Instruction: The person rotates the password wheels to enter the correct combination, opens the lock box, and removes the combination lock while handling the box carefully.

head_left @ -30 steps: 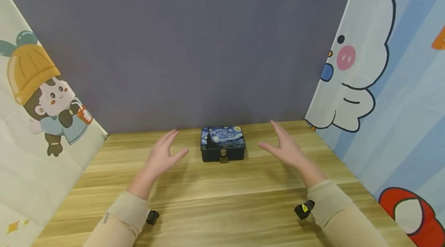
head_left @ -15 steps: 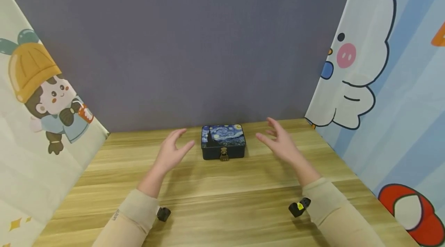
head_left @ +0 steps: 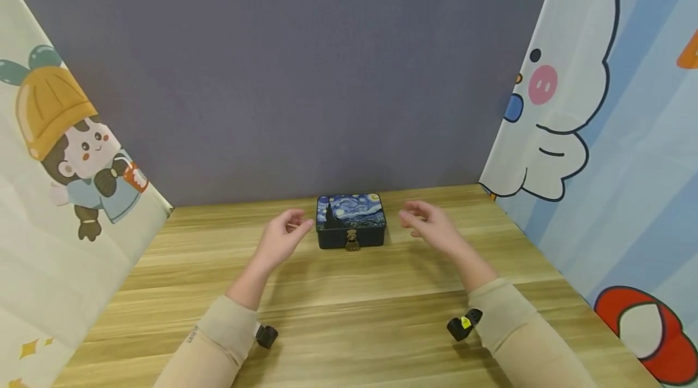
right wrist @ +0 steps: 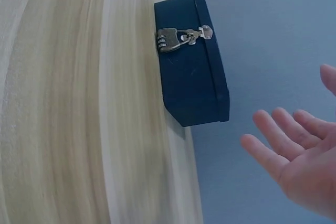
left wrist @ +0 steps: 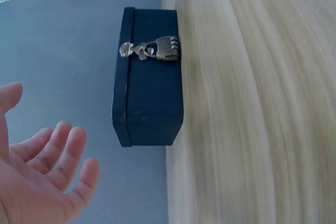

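A dark blue box (head_left: 351, 221) with a starry night painting on its lid sits closed at the back of the wooden table. From the clasp on its front hangs a small brass-coloured combination padlock (left wrist: 167, 49). My left hand (head_left: 280, 239) hovers to the left of the box, fingers loosely bent, holding nothing. On the other side my right hand (head_left: 433, 228) is held over the table, its fingers also loosely bent around nothing. Both wrist views show a gap between the fingers and the box, and both palms face it.
A plain grey panel (head_left: 327, 73) rises right behind the table's back edge. Cartoon-printed sheets flank the table, one at left (head_left: 33, 279) and one at right (head_left: 643, 206). A small black camera is on each wrist.
Both hands have moved inward toward the box, the left to the right and the right slightly left and lower. Their fingers have gone from straight to loosely bent. The box has stayed put.
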The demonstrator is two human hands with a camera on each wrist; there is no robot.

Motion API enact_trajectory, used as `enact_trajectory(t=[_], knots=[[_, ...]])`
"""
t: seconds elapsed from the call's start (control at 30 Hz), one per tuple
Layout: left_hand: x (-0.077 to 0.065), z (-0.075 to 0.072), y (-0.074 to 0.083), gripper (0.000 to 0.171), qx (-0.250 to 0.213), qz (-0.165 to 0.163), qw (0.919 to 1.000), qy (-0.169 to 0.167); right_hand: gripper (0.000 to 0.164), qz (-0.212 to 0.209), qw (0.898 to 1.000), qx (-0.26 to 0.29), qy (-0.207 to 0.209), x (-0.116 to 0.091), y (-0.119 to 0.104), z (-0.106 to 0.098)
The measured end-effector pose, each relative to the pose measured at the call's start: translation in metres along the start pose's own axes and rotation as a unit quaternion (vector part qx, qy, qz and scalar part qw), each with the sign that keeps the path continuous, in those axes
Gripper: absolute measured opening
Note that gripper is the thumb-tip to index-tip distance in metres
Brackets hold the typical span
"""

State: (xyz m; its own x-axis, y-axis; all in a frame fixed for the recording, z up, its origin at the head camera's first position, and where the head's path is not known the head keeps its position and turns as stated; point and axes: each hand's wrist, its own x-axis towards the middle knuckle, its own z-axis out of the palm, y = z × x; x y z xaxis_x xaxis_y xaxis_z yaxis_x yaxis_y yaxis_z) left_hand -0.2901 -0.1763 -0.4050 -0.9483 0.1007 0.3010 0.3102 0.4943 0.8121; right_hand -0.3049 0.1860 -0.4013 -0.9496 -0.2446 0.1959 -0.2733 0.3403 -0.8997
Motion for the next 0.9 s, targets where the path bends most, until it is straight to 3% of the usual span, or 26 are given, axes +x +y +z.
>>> enact_trajectory(t=[0.37,0.53,0.7,0.9], knots=[[0.002,0.014,-0.001,0.04,0.013,-0.025,0.9977,-0.061,0.044,0.02,0.998,0.014,-0.049,0.004,0.012,0.016],[-0.001,0.017,-0.001,0.036,0.014,-0.046,0.9959,-0.077,0.044,0.017,0.997,-0.01,-0.071,0.003,0.011,0.026],[-0.004,0.019,-0.004,0.039,0.009,-0.071,0.991,-0.114,0.042,0.029,0.996,-0.029,-0.082,-0.002,0.009,0.036],[-0.006,0.024,-0.012,0.04,0.023,-0.072,0.9862,-0.147,0.051,0.055,0.991,-0.048,-0.109,-0.008,0.01,0.046]])
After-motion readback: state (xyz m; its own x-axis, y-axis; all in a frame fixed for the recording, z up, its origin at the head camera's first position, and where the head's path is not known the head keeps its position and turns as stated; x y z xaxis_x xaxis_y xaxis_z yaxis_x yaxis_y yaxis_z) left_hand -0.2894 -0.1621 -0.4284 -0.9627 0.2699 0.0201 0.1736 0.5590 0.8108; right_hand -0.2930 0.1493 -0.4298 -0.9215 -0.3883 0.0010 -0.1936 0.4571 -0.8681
